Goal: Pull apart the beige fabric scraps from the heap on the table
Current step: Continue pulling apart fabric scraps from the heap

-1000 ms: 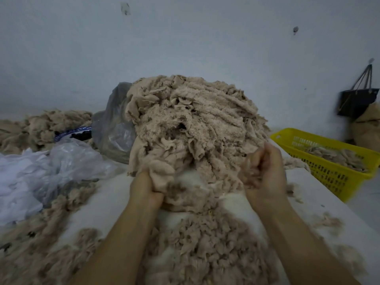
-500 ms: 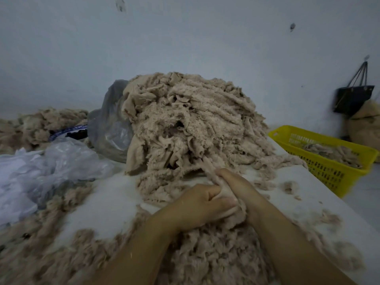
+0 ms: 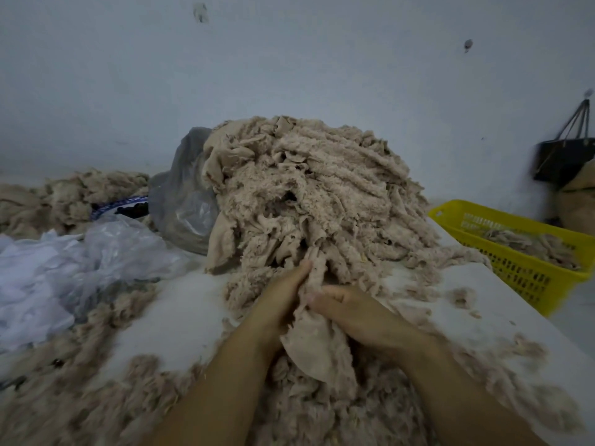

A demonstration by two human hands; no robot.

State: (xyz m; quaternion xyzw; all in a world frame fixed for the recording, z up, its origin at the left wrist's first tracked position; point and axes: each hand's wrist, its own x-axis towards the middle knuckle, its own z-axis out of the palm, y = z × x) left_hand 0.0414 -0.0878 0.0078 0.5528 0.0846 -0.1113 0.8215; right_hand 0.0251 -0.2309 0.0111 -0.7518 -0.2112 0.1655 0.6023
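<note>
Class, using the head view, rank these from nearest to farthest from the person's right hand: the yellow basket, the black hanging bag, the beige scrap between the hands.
1. Beige scrap: held by the right hand, centre front.
2. Yellow basket: farther out, on the right.
3. Black bag: hanging at the far right, farthest back.

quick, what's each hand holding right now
Left hand: grips the beige scrap.
Right hand: grips the same scrap.
</note>
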